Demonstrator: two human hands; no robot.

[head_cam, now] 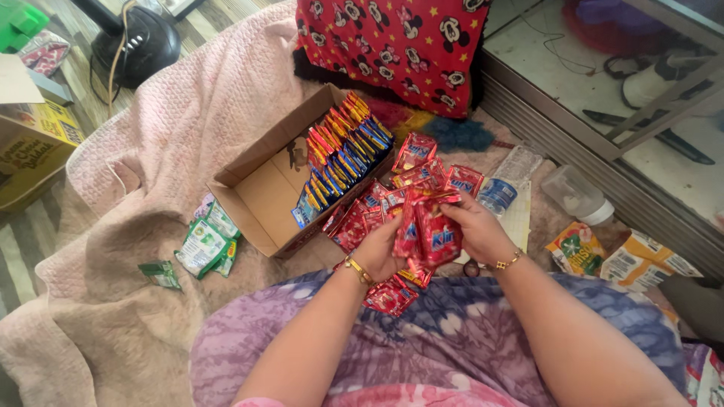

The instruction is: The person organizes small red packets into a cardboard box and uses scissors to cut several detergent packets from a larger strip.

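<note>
Both hands grip a strip of red sachets (428,230) over the lap: the left hand (379,252) pinches from below, the right hand (473,226) from above, keeping it taut. More red sachets lie just beyond, beside the open cardboard box (264,192) at left

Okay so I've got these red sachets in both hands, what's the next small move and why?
Probably lift the strip of small red foil sachets held by your left hand and right hand toward the open brown cardboard box. Blue and red sachets already stand in rows along its far side, its near half is bare, and more red sachets lie loose on the pink quilted blanket.
</note>
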